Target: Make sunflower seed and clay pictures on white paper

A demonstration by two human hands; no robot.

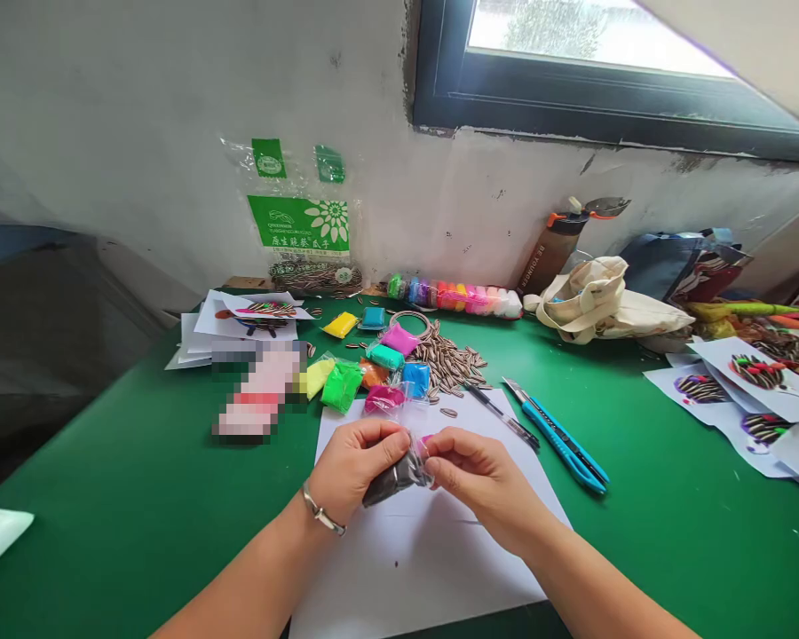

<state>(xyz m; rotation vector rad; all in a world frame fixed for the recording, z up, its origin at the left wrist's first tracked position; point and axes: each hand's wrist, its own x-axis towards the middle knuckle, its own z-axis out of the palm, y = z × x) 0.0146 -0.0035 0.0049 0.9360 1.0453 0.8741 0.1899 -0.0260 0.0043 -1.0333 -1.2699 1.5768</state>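
Observation:
A small clear packet of black clay (394, 477) is held above a white sheet of paper (439, 568). My left hand (361, 461) is closed on the packet's left and upper side, a silver bracelet (324, 509) at its wrist. My right hand (478, 477) pinches the packet's clear plastic edge at the right. Just beyond the hands lie packets of coloured clay, among them magenta (384, 399), bright green (342, 385) and blue (416, 379). Behind them is a heap of striped sunflower seeds (447, 357).
Right of the paper lie a black pen (506, 417) and a blue cutter (563, 439) on the green table (672, 550). Seed-decorated papers (749, 408) are at far right. A seed bag (299, 226), clay tubes (466, 297), a bottle (551, 253) and a cloth bag (599, 302) line the wall.

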